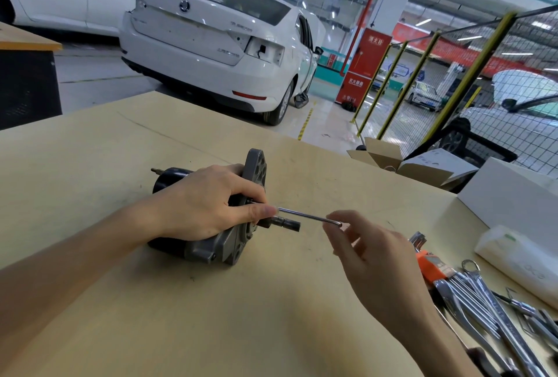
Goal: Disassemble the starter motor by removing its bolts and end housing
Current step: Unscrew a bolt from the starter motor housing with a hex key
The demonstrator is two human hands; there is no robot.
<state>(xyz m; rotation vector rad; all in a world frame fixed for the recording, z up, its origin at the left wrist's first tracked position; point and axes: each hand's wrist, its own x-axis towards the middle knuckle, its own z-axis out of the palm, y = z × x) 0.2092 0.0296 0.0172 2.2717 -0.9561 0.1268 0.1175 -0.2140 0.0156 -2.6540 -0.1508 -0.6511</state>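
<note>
Left hand [199,201] curled, gripping downward, right hand [374,252] raised, fingertips seemingly pinching

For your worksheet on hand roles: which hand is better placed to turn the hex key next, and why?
Probably the right hand: its fingers already pinch the bent end of the hex key. The left hand grips the starter motor, steadying it on the table.
</note>
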